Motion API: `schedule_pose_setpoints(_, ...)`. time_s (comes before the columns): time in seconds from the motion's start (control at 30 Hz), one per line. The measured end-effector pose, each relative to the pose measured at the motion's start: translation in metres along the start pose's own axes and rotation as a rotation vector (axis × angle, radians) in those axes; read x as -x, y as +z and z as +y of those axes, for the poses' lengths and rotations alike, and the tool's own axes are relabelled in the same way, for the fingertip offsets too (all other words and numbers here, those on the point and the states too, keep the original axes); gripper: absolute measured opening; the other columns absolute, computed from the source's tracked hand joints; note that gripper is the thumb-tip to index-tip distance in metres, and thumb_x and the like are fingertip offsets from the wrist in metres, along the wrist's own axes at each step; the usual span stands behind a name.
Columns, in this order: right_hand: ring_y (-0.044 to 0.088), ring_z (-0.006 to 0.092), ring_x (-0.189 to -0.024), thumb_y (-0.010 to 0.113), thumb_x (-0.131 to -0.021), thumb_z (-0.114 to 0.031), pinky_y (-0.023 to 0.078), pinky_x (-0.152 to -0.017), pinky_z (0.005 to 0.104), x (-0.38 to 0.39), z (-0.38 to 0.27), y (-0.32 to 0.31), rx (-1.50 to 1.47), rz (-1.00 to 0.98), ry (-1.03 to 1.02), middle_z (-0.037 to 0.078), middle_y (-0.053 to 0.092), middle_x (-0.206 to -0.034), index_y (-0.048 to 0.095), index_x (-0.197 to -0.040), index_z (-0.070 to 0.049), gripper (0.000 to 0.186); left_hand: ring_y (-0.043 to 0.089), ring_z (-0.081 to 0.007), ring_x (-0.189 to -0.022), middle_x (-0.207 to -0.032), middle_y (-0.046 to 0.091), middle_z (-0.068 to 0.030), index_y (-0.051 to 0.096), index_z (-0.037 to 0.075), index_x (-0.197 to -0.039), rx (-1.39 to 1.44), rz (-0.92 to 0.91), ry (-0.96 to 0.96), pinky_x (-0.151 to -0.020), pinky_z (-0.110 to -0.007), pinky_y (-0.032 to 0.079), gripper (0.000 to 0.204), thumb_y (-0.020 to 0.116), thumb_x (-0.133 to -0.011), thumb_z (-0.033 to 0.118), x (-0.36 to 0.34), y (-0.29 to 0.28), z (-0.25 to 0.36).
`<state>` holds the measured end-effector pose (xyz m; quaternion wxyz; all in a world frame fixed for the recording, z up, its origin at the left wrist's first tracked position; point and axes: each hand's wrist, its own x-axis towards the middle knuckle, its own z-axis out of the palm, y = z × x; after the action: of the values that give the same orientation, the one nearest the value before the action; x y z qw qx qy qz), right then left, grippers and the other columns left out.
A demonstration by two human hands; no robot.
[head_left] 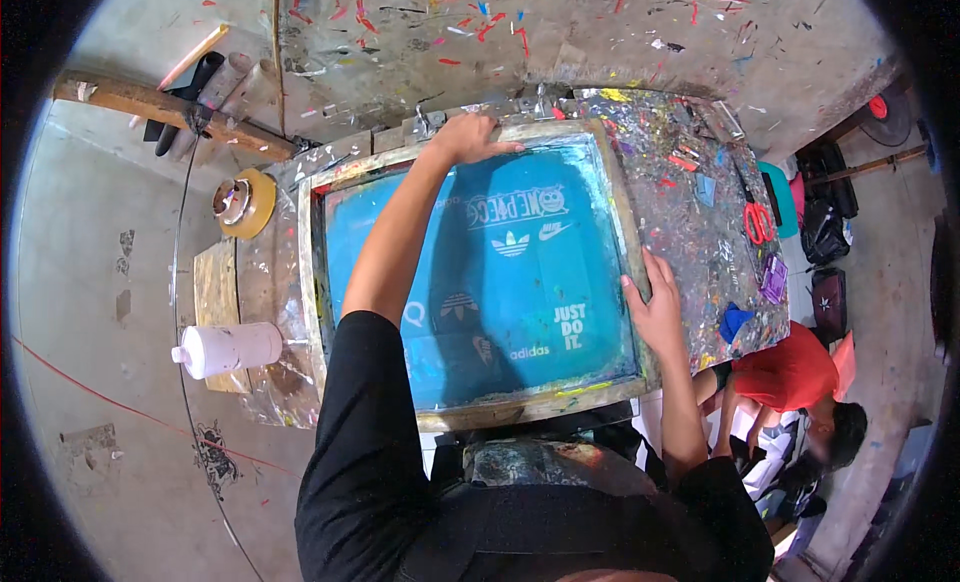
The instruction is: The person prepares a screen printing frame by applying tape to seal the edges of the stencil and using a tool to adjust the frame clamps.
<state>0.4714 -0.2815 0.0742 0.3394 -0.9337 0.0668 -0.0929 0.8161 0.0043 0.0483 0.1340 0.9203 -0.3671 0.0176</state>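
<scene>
A wood-framed printing screen (380, 247) lies before me, its mesh teal with pale logos and lettering. My left arm reaches across it, and my left hand (470, 139) is closed over the far rail, its thumb stretched to the right along the inner edge. On the right rail, my right hand (657, 307) grips with the thumb on the inner side and the fingers along the outside. Two metal hinge clamps (543, 104) stand at the far rail, one close to my left hand. My left arm's shadow darkens the mesh. What lies beneath the screen is hidden.
The paint-spattered table (690, 232) holds red-handled scissors (757, 222), a purple object (774, 280) and a blue cloth scrap (735, 320). Left are a whitish bottle (232, 349) on its side and a yellow tape roll (245, 204). A person in red (790, 372) bends low at right.
</scene>
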Motion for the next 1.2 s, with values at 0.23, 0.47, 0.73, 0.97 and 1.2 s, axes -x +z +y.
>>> schedule_pose_setpoints(0.23, 0.059, 0.0397, -0.118, 0.069, -0.095, -0.026, 0.047, -0.100, 0.0427, 0.000, 0.004, 0.002, 0.030, 0.035, -0.033, 0.023, 0.058, -0.131, 0.051, -0.142, 0.004, 0.059, 0.067, -0.0467, -0.097, -0.097, 0.069, -0.0318, 0.070, -0.006, -0.101, -0.017, -0.173, -0.126, -0.089, -0.053, 0.052, 0.091, 0.054, -0.084, 0.082, 0.000, -0.020, 0.021)
schedule_pose_setpoints(0.47, 0.060, 0.0246, -0.073, 0.070, -0.094, -0.038, 0.049, -0.069, 0.0373, -0.045, 0.009, -0.030, -0.071, 0.003, 0.035, 0.016, 0.066, -0.107, 0.065, -0.123, 0.003, 0.051, 0.063, -0.0423, -0.109, -0.113, 0.068, -0.0235, 0.064, 0.001, -0.118, -0.034, 0.236, -0.021, -0.096, -0.050, 0.048, 0.073, 0.062, -0.088, 0.067, 0.048, -0.019, -0.003)
schedule_pose_setpoints(0.73, 0.072, 0.0358, -0.093, 0.069, -0.082, -0.058, 0.054, -0.083, 0.0461, -0.279, 0.095, -0.072, 0.467, 0.144, 0.357, 0.021, 0.074, -0.097, 0.075, -0.094, 0.001, 0.060, 0.063, -0.0398, -0.103, -0.103, 0.066, -0.0194, 0.061, 0.001, -0.105, -0.061, 0.232, -0.034, -0.090, -0.047, 0.051, 0.061, 0.059, -0.094, 0.061, 0.060, -0.020, -0.007)
schedule_pose_setpoints(0.97, 0.071, 0.0315, -0.075, 0.071, -0.080, -0.053, 0.054, -0.075, 0.0435, -0.316, 0.139, -0.063, 0.408, 0.039, 0.284, 0.017, 0.074, -0.078, 0.078, -0.083, -0.002, 0.052, 0.065, -0.0381, -0.100, -0.100, 0.068, -0.0180, 0.063, 0.002, -0.105, -0.045, 0.288, 0.001, -0.092, -0.047, 0.050, 0.063, 0.058, -0.093, 0.064, 0.056, -0.015, -0.009)
schedule_pose_setpoints(1.2, 0.043, 0.0098, -0.059, 0.071, -0.094, -0.038, 0.036, -0.054, 0.0357, -0.279, -0.029, -0.010, -0.029, -0.191, -0.070, 0.002, 0.051, -0.057, 0.065, -0.072, 0.002, 0.046, 0.063, -0.0353, -0.112, -0.114, 0.067, -0.0164, 0.063, 0.003, -0.112, -0.026, 0.173, -0.108, -0.100, -0.048, 0.047, 0.067, 0.060, -0.090, 0.066, 0.074, -0.023, -0.018)
